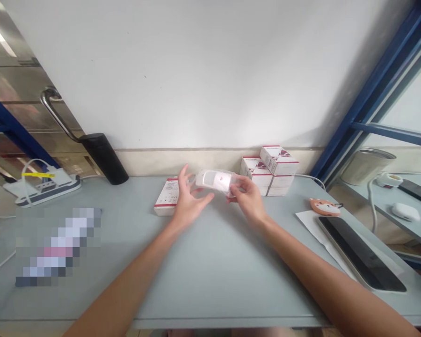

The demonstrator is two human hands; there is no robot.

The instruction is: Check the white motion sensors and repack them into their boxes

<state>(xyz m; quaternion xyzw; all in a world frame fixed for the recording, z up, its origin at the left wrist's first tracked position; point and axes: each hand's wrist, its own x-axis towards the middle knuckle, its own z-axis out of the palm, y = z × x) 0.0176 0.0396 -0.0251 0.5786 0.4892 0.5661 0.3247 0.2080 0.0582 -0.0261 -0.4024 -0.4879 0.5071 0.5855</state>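
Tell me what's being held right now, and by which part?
A clear packet with a white item inside; the right hand pinches its right end. The left hand is open beside its left end.

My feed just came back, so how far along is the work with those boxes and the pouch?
Done: one red-and-white box lies flat near the left hand, apart from the stack. In hand: the right hand pinches a clear pouch with a white item inside; the left hand is open beside it. Left: the stacked boxes by the wall look untouched.

Both bare forearms stretched forward, left hand (188, 201) open with fingers spread, right hand (247, 196) in a pinching grip
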